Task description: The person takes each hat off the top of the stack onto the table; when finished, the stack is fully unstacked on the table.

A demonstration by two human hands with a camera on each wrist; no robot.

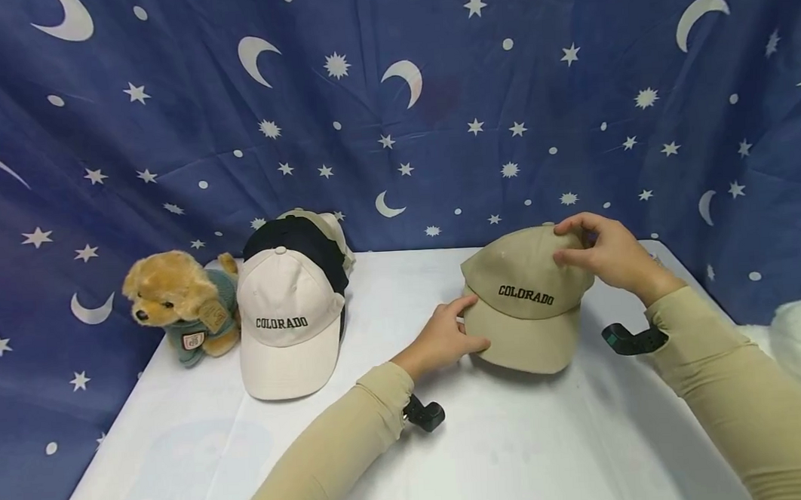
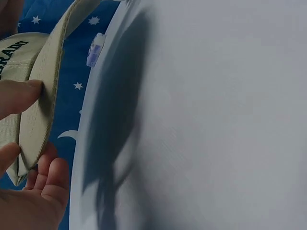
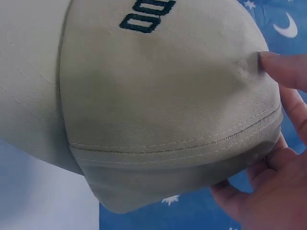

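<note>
Gripping one khaki cap [image 1: 526,277]: left hand [image 1: 447,336], fingers pinching brim [image 1: 531,341]; right hand [image 1: 610,258], fingers pinching crown [image 1: 519,259]. Cream cap [image 1: 287,297] partly hides black cap [image 1: 294,233].

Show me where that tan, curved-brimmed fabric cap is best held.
Probably the brim of the tan cap, at its left end in the head view, coming from the left: the left wrist view shows a thin edge, likely easy to pinch. A second hold from the right suits the rounded crown.
</note>
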